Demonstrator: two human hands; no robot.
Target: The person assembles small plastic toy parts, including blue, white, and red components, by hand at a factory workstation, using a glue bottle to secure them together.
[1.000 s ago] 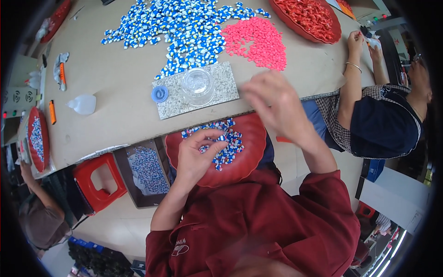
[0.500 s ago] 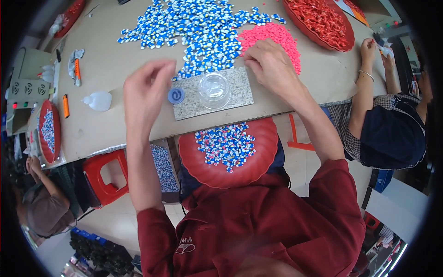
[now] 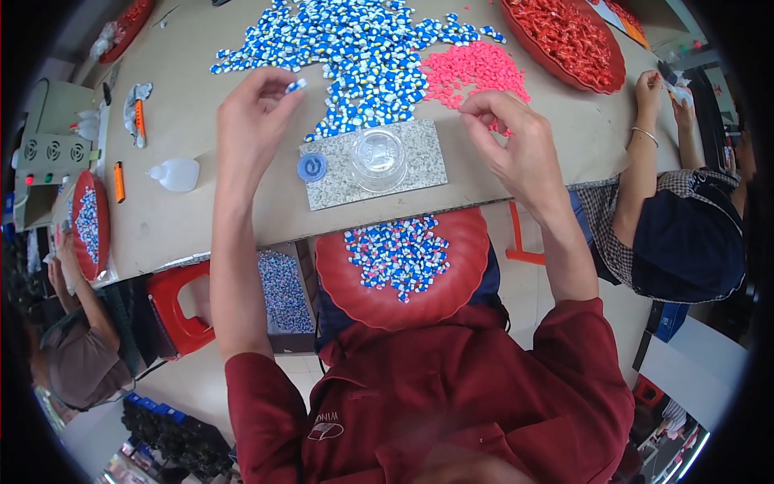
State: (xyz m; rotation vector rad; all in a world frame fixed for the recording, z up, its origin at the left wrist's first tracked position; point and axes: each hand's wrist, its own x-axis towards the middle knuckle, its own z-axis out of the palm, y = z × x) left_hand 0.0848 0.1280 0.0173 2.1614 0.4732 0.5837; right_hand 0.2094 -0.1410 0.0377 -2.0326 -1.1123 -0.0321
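Note:
Between the thumb and forefinger of my left hand [image 3: 251,117] is a small blue-and-white piece [image 3: 297,85], held above the table left of a big heap of the same pieces [image 3: 355,56]. My right hand [image 3: 520,145] is curled with its fingertips close together by the near edge of a pile of small pink pieces [image 3: 472,68]; whatever it may pinch is too small to make out. A speckled stone slab [image 3: 334,189] lies between the hands. On it stand a clear round container [image 3: 377,161] and a small round blue dish [image 3: 311,167].
In my lap rests a red scalloped tray [image 3: 403,310] of blue, white and pink pieces. A red bowl of red pieces [image 3: 564,40] stands far right. At left are a squeeze bottle [image 3: 175,174] and an orange cutter [image 3: 119,182]. People sit at both sides.
My left hand has moved up and slightly left, and a blue-and-white piece now shows in its fingers. My right hand has drawn back to the right and nearer, off the pink pile.

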